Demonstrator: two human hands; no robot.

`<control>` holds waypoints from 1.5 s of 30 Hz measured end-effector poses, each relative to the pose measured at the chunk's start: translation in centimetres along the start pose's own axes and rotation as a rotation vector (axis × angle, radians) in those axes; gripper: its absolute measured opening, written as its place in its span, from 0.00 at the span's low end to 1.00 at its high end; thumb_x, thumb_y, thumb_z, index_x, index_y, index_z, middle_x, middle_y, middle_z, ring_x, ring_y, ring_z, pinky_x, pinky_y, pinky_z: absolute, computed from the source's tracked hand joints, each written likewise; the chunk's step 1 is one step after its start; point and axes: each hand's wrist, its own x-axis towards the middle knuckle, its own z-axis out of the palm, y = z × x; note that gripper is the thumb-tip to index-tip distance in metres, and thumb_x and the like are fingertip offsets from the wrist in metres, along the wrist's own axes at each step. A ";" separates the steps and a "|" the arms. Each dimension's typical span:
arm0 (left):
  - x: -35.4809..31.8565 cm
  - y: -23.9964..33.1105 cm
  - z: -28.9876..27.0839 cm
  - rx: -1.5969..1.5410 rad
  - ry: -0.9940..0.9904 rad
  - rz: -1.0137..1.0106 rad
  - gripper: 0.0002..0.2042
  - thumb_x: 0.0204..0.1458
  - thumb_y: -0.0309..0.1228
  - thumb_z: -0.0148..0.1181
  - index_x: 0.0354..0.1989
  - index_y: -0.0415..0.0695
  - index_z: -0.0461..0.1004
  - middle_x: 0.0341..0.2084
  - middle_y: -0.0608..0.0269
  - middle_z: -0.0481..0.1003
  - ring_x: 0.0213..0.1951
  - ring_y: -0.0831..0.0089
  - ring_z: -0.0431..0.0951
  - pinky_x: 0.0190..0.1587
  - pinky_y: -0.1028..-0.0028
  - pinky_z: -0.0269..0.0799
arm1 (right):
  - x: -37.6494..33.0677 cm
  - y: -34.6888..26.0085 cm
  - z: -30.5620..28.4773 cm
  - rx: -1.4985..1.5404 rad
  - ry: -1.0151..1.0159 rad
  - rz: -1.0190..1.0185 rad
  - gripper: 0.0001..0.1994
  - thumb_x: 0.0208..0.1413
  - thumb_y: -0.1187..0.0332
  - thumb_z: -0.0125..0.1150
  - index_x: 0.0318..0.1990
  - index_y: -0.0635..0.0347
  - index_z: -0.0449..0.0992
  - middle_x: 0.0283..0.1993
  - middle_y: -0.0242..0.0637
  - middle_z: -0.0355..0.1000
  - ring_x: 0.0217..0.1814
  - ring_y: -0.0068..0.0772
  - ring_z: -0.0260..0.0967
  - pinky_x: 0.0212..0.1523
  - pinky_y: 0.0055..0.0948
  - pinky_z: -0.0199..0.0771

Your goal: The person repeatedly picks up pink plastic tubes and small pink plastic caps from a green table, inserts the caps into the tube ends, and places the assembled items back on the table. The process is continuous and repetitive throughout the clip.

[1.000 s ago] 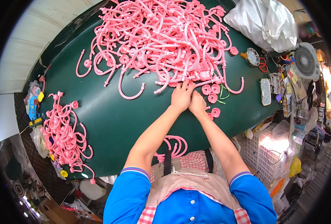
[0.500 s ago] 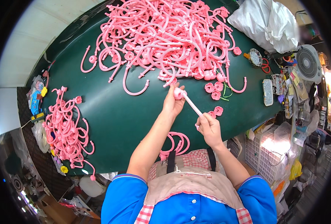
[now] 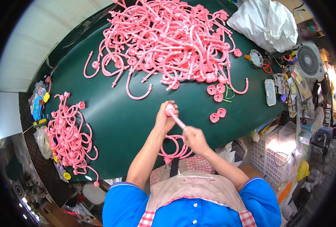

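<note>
Over the middle of the green table, my left hand [image 3: 165,116] is closed round a pink flower-shaped cup, whose pale round end shows between the fingers. A pink striped tube [image 3: 178,121] runs from that cup into my right hand [image 3: 195,139], which is wrapped round it in a fist. The tube's far end is hidden by the right hand. Below my hands, several curved pink tubes [image 3: 174,146] lie at the table's near edge against the apron. Two loose pink flower cups [image 3: 218,115] rest to the right of my hands.
A big heap of pink tubes [image 3: 168,41] covers the far part of the green table [image 3: 111,125]. A smaller pile of joined pink pieces [image 3: 71,136] lies at the left edge. To the right are a white bag [image 3: 266,24], red-handled scissors [image 3: 266,66], a fan [image 3: 309,59] and white crates [image 3: 270,151].
Both hands have come nearer to me and slightly left, with the cup and tube still held. My right hand has moved closer to the left one and is a little blurred.
</note>
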 end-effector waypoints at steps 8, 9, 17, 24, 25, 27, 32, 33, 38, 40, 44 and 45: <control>-2.5 7.5 -3.6 1.614 0.071 0.292 0.10 0.53 0.31 0.62 0.38 0.38 0.83 0.34 0.55 0.80 0.42 0.63 0.81 0.49 0.67 0.77 | 12.0 -5.9 -14.0 -0.592 0.496 0.037 0.12 0.63 0.68 0.60 0.49 0.67 0.76 0.44 0.49 0.77 0.39 0.47 0.77 0.41 0.42 0.78; -0.6 6.5 -1.4 1.793 0.171 0.456 0.14 0.53 0.32 0.64 0.45 0.40 0.82 0.38 0.53 0.78 0.43 0.61 0.80 0.49 0.66 0.77 | 15.4 -4.1 -19.8 -1.027 0.662 -0.560 0.17 0.61 0.62 0.63 0.49 0.68 0.75 0.39 0.49 0.78 0.40 0.54 0.79 0.43 0.46 0.79; 11.1 1.1 3.5 1.824 0.514 0.927 0.29 0.41 0.31 0.76 0.54 0.50 0.70 0.52 0.44 0.60 0.53 0.43 0.72 0.50 0.54 0.76 | 26.0 -8.4 -27.1 -0.886 0.280 0.052 0.14 0.54 0.64 0.66 0.39 0.69 0.82 0.32 0.40 0.80 0.33 0.34 0.77 0.40 0.36 0.76; 4.3 2.3 -1.4 1.743 0.316 0.628 0.32 0.46 0.36 0.68 0.63 0.52 0.65 0.40 0.52 0.73 0.39 0.53 0.80 0.42 0.57 0.79 | 16.3 -15.5 -22.1 -0.265 0.629 -0.487 0.12 0.67 0.60 0.63 0.45 0.59 0.79 0.27 0.25 0.69 0.24 0.17 0.69 0.22 0.19 0.71; 3.7 1.7 -2.0 1.657 0.287 0.549 0.35 0.46 0.36 0.68 0.66 0.52 0.63 0.40 0.52 0.74 0.38 0.56 0.80 0.40 0.58 0.79 | 15.6 -13.6 -22.3 -0.269 0.568 -0.440 0.12 0.67 0.60 0.63 0.45 0.60 0.78 0.28 0.27 0.71 0.25 0.18 0.72 0.23 0.21 0.73; 1.9 0.2 -0.8 0.948 0.282 0.117 0.37 0.55 0.42 0.64 0.74 0.59 0.56 0.34 0.61 0.73 0.29 0.71 0.76 0.36 0.65 0.78 | 14.0 -9.6 -19.0 -0.248 0.408 -0.104 0.11 0.67 0.61 0.63 0.43 0.61 0.76 0.38 0.37 0.79 0.32 0.27 0.80 0.30 0.26 0.83; -1.5 -2.0 1.9 0.110 0.111 -0.036 0.18 0.63 0.48 0.57 0.59 0.59 0.71 0.28 0.68 0.72 0.25 0.74 0.71 0.28 0.74 0.70 | 6.4 -5.9 -6.7 -0.241 0.287 -0.227 0.10 0.70 0.67 0.57 0.40 0.67 0.76 0.38 0.39 0.80 0.39 0.33 0.84 0.35 0.27 0.84; -1.4 -2.2 1.6 0.082 0.089 -0.020 0.17 0.63 0.48 0.57 0.56 0.55 0.73 0.28 0.68 0.73 0.26 0.75 0.71 0.28 0.75 0.69 | 5.2 -6.0 -5.1 -0.301 0.308 -0.315 0.11 0.70 0.68 0.57 0.40 0.69 0.76 0.37 0.39 0.80 0.38 0.32 0.84 0.36 0.27 0.84; -1.1 -3.7 2.2 0.071 0.124 0.158 0.18 0.64 0.44 0.56 0.52 0.42 0.71 0.36 0.57 0.76 0.27 0.73 0.72 0.25 0.76 0.69 | 4.0 -2.7 -2.5 -0.581 0.351 -0.560 0.05 0.65 0.73 0.62 0.41 0.67 0.77 0.33 0.42 0.77 0.34 0.35 0.81 0.32 0.29 0.78; -2.1 -3.8 2.7 0.112 0.154 0.159 0.18 0.63 0.44 0.56 0.52 0.43 0.71 0.37 0.57 0.76 0.27 0.71 0.72 0.26 0.75 0.71 | 2.9 -3.5 -1.8 -0.802 0.279 -0.757 0.04 0.62 0.75 0.63 0.42 0.66 0.78 0.36 0.43 0.77 0.38 0.41 0.79 0.35 0.31 0.80; -1.8 -3.9 0.5 0.068 0.242 0.208 0.17 0.61 0.44 0.58 0.51 0.45 0.72 0.37 0.60 0.74 0.33 0.70 0.74 0.33 0.68 0.75 | 3.9 -1.8 0.1 -0.688 0.197 -0.662 0.07 0.59 0.76 0.64 0.44 0.65 0.79 0.41 0.45 0.78 0.42 0.43 0.79 0.40 0.35 0.83; -2.4 -4.0 0.6 0.093 0.292 0.228 0.17 0.61 0.44 0.58 0.49 0.45 0.73 0.34 0.62 0.74 0.32 0.71 0.74 0.33 0.67 0.74 | 4.7 -0.6 -0.5 -0.704 0.109 -0.677 0.09 0.58 0.75 0.65 0.46 0.64 0.79 0.44 0.45 0.77 0.44 0.44 0.79 0.41 0.36 0.83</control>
